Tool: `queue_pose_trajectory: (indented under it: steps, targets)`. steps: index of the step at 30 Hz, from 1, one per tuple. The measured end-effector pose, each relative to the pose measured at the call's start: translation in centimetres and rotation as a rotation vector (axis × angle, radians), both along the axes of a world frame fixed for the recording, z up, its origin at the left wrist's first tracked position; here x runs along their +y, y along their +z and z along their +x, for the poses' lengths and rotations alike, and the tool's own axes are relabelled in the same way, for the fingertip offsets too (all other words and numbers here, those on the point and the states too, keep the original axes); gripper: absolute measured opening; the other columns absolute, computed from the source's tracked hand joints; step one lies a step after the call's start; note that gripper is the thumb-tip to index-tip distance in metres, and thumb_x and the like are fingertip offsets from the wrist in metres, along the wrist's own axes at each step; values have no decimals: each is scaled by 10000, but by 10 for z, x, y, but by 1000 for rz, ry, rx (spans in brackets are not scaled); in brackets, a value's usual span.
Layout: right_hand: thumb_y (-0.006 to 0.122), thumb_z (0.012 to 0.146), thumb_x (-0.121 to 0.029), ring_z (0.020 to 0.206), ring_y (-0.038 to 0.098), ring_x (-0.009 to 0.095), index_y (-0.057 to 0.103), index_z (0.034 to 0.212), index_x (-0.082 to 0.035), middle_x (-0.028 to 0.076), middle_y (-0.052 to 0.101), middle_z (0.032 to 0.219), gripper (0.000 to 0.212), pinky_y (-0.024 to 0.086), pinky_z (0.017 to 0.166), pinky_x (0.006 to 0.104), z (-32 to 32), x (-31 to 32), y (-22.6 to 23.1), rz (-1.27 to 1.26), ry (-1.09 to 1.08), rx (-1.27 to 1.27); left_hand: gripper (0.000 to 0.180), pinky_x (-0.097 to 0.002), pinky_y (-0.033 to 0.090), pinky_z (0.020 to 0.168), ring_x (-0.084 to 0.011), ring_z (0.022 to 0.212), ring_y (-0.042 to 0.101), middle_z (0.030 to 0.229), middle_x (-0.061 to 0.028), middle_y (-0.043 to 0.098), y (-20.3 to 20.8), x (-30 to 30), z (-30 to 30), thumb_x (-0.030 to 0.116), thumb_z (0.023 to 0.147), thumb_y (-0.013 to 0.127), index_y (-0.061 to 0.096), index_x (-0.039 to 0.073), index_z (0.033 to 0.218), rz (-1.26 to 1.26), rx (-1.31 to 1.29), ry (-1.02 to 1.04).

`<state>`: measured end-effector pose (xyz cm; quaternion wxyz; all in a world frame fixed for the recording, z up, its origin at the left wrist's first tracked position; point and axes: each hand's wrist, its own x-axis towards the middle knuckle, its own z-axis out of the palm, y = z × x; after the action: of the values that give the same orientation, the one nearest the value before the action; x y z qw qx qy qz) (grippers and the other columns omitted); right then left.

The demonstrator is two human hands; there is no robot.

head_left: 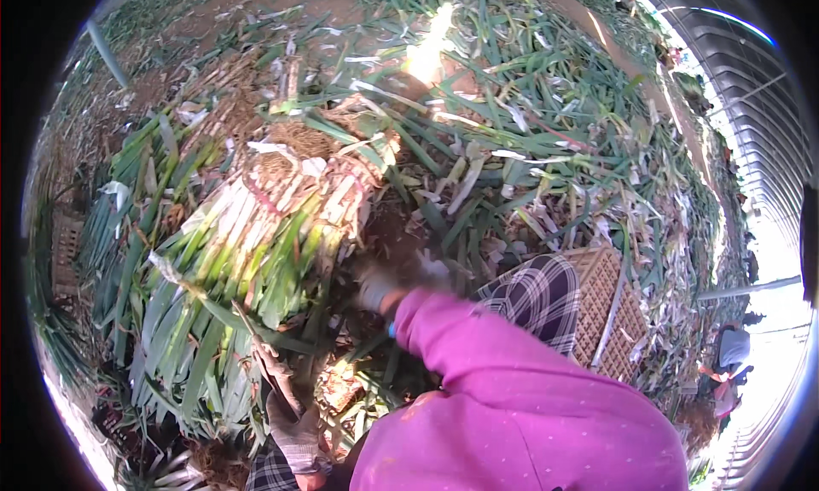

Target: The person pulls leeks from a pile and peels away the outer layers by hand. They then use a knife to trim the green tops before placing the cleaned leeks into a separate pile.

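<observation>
My left hand (294,435), in a dark and grey glove, is low in the view. It closes around a brownish, withered green onion stalk (271,367) that points up and to the left. Across that stalk's upper part lies a long green onion (213,307) with a pale end. My right hand (375,288), gloved and smeared by motion, reaches forward from a purple sleeve. Its fingers cannot be made out. Just left of it is a big heap of green onions (281,222), roots (294,141) away from me and green leaves toward me.
A tan woven plastic crate (610,312) sits to the right, beside dark plaid cloth (537,299) over my knee. Loose leaves and peelings (529,107) cover the ground ahead. A metal pole (107,54) stands far left. Another person (729,354) is at the far right, under an arched cover.
</observation>
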<state>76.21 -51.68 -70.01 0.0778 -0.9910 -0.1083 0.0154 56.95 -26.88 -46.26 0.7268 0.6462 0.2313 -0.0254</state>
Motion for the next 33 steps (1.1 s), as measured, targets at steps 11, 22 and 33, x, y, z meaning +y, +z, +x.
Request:
queue_pose_trajectory:
  steps: [11,22,33]
  targets:
    - [640,733,-270,869,565,321,595,909,-97,135,579,908,251,449,791,417,8,235,125,719,220,142,541,-189,400,601,-77,680,469,796,21,503,46,139,-46,-5,667,639,486,9,1186,-24,-122,509]
    - [544,808,-346,1318,238,309,559,1174,-158,91,295,1421,412,239,1043,501,-8,389,159,188,773,209,538,-221,430,633,-97,715,478,833,-7,493,55,160,-71,94,692,704,462,-15,1159,52,-178,629]
    - [611,775,-185,1044,536,263,635,1023,-128,90,539,1171,255,447,891,344,-63,254,118,697,895,39,240,-308,467,480,-207,582,584,701,-89,582,-146,415,-25,136,724,662,553,22,905,-151,254,459]
